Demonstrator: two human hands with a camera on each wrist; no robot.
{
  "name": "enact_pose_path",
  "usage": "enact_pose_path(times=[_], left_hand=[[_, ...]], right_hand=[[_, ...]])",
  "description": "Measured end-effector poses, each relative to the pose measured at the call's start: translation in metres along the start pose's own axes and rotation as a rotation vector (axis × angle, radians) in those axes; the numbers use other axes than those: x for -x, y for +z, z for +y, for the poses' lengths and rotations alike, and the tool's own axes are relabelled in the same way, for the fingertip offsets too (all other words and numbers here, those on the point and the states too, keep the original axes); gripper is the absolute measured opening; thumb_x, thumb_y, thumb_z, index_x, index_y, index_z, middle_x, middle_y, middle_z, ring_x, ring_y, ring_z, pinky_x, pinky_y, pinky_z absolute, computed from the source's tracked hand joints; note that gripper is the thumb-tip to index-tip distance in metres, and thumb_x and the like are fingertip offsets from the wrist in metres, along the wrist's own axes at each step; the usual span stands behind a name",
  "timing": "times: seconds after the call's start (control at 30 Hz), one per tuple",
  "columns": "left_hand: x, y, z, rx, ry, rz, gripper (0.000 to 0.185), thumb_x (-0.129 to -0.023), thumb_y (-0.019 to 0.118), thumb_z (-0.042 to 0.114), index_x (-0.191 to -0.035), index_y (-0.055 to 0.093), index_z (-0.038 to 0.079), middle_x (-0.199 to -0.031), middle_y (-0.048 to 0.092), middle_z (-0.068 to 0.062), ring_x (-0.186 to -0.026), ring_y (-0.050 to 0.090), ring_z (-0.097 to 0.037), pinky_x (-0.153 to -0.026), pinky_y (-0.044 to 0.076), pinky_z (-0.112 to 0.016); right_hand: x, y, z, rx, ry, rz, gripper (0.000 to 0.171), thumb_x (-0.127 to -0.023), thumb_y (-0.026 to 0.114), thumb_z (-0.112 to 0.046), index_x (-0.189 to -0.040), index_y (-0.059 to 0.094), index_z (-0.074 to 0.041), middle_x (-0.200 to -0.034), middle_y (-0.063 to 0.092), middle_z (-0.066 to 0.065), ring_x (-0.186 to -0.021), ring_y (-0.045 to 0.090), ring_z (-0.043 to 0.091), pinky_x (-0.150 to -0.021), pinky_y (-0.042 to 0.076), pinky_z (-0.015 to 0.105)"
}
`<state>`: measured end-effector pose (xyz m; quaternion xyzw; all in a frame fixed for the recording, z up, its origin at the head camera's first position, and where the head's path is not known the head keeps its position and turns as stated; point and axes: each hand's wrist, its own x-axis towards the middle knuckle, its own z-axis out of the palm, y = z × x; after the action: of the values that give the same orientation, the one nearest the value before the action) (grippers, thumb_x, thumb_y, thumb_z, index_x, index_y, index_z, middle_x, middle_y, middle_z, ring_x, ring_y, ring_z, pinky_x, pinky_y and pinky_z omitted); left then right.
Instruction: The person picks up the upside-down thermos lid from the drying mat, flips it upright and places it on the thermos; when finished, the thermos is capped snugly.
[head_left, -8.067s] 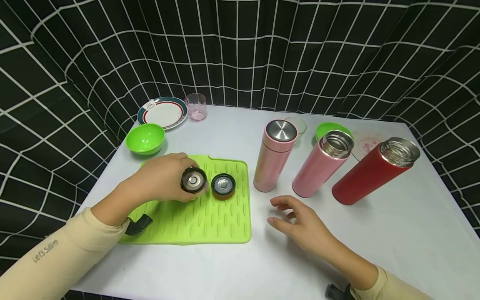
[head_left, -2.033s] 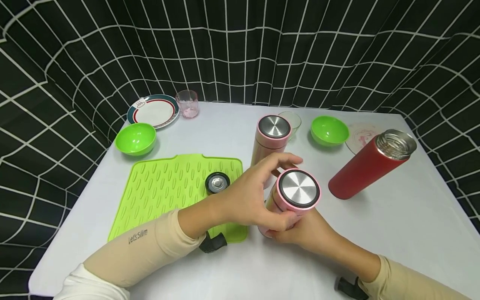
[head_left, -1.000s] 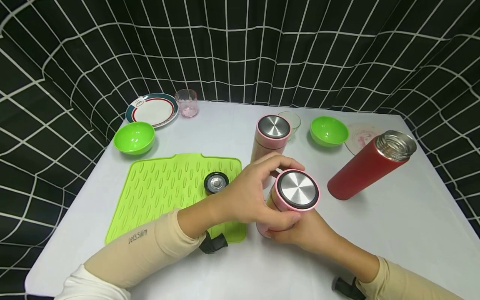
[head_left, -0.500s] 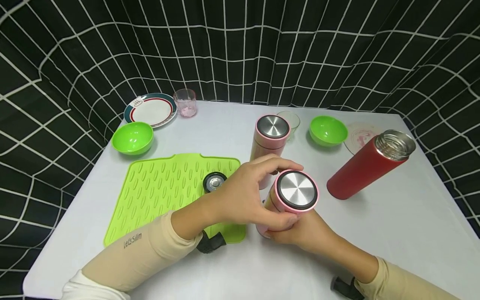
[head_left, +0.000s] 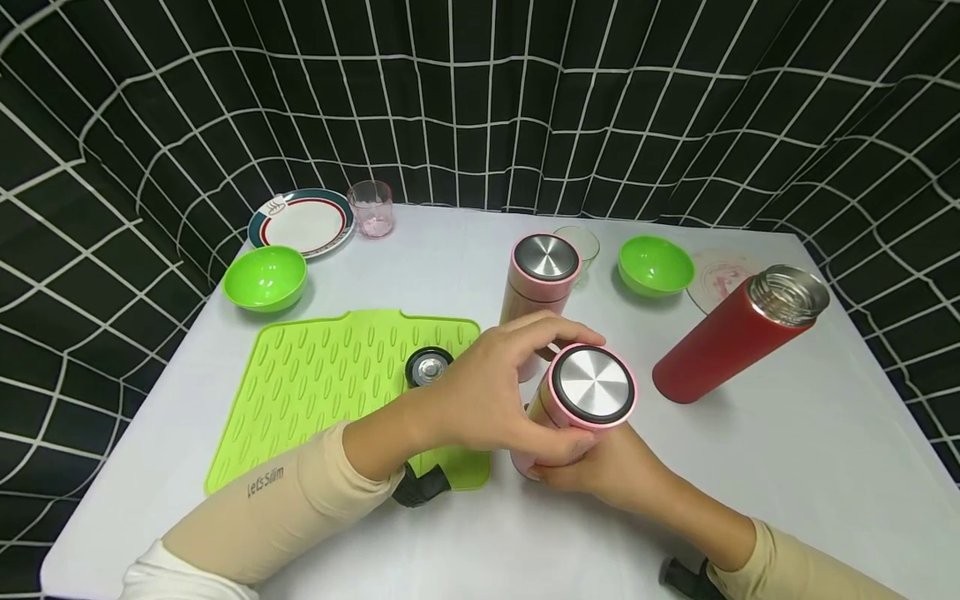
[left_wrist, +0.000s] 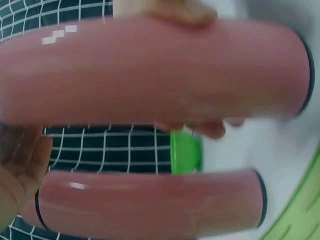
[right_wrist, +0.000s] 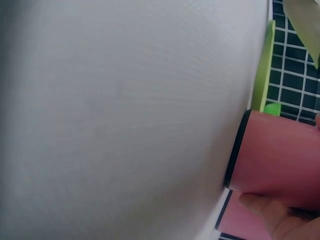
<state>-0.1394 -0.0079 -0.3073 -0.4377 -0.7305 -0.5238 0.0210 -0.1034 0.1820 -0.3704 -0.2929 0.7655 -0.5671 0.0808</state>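
A pink vacuum flask [head_left: 592, 383] with a brushed-steel top stands near me at the mat's right edge, lid on. My left hand [head_left: 495, 383] curls thumb and fingers round its lid. Lower down, my right hand [head_left: 622, 467] grips the body, partly hidden behind the flask. In the right wrist view, the dark base ring of this flask [right_wrist: 280, 155] is right at the table surface. Just behind stands a second lidded pink flask [head_left: 543, 275], also seen in the left wrist view. On the green mat [head_left: 322, 375] lies a loose round lid [head_left: 427, 367], partly covered by my left hand.
An uncapped red flask [head_left: 727, 342] stands to the right. At the back are green bowls [head_left: 656, 265] [head_left: 266, 277], a rimmed plate [head_left: 303, 221], a pink glass [head_left: 372, 208], a clear glass [head_left: 588, 242] and a clear plate [head_left: 716, 279]. A dark gridded cloth [head_left: 480, 108] hangs behind the table.
Eight seconds ago my left hand held a lid over the mat and the pink flask stood uncapped farther back. It came forward and got its lid; over the last two seconds both hands barely move.
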Motion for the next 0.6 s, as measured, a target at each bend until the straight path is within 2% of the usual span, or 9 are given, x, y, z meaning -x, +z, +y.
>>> enact_pose_path(times=[0.07, 0.17, 0.27, 0.33, 0.4, 0.53, 0.6], left_hand=[[-0.001, -0.003, -0.001, 0.025, 0.016, -0.041, 0.069, -0.07, 0.086, 0.024, -0.13, 0.056, 0.01, -0.12, 0.06, 0.007, -0.11, 0.054, -0.006, -0.094, 0.046, -0.025], [0.0, -0.004, 0.001, -0.019, -0.012, -0.058, 0.076, -0.069, 0.088, 0.03, -0.132, 0.051, 0.011, -0.123, 0.055, 0.007, -0.111, 0.051, -0.004, -0.094, 0.045, -0.025], [0.001, 0.0, 0.004, -0.096, -0.072, -0.022, 0.077, -0.065, 0.09, 0.039, -0.125, 0.048, 0.014, -0.119, 0.05, 0.009, -0.106, 0.048, -0.002, -0.09, 0.045, -0.023], [0.001, 0.002, 0.004, -0.109, -0.085, 0.015, 0.076, -0.063, 0.091, 0.04, -0.121, 0.049, 0.016, -0.115, 0.051, 0.01, -0.102, 0.05, -0.001, -0.087, 0.046, -0.022], [0.001, 0.004, 0.002, -0.058, -0.08, 0.03, 0.069, -0.064, 0.09, 0.035, -0.121, 0.054, 0.016, -0.113, 0.056, 0.012, -0.101, 0.052, -0.001, -0.086, 0.047, -0.022], [0.0, 0.003, -0.004, 0.123, -0.03, 0.0, 0.066, -0.068, 0.086, 0.019, -0.128, 0.059, 0.009, -0.116, 0.063, 0.007, -0.105, 0.057, -0.006, -0.084, 0.05, -0.027], [0.0, 0.003, -0.006, 0.155, -0.031, -0.017, 0.072, -0.068, 0.086, 0.017, -0.132, 0.054, 0.008, -0.121, 0.061, 0.006, -0.108, 0.055, -0.007, -0.086, 0.049, -0.028]], right_hand=[[0.0, 0.0, 0.001, 0.0, -0.011, -0.006, 0.047, -0.064, 0.084, 0.01, -0.093, 0.062, -0.019, -0.085, 0.065, -0.003, -0.075, 0.061, 0.017, -0.068, 0.051, 0.03], [0.001, -0.001, 0.012, 0.0, -0.031, -0.017, 0.046, -0.065, 0.085, 0.008, -0.094, 0.062, -0.019, -0.086, 0.065, -0.003, -0.075, 0.061, 0.017, -0.068, 0.052, 0.03], [0.005, -0.001, 0.026, 0.017, 0.005, 0.005, 0.048, -0.067, 0.088, -0.002, -0.103, 0.061, -0.019, -0.094, 0.065, -0.002, -0.081, 0.061, 0.017, -0.071, 0.052, 0.03], [0.007, -0.002, 0.03, 0.03, 0.035, 0.021, 0.052, -0.067, 0.09, -0.008, -0.108, 0.059, -0.019, -0.099, 0.064, -0.002, -0.085, 0.061, 0.018, -0.073, 0.052, 0.03], [0.007, -0.001, 0.03, 0.046, 0.065, 0.034, 0.054, -0.065, 0.091, -0.009, -0.108, 0.06, -0.02, -0.099, 0.064, -0.003, -0.086, 0.061, 0.017, -0.074, 0.052, 0.029], [0.002, 0.0, 0.022, 0.035, -0.016, 0.007, 0.048, -0.065, 0.088, 0.001, -0.098, 0.062, -0.021, -0.088, 0.064, -0.004, -0.077, 0.061, 0.017, -0.068, 0.052, 0.03], [0.001, 0.001, 0.02, 0.018, -0.05, -0.009, 0.046, -0.065, 0.086, 0.007, -0.095, 0.063, -0.021, -0.085, 0.064, -0.004, -0.074, 0.061, 0.016, -0.066, 0.052, 0.03]])
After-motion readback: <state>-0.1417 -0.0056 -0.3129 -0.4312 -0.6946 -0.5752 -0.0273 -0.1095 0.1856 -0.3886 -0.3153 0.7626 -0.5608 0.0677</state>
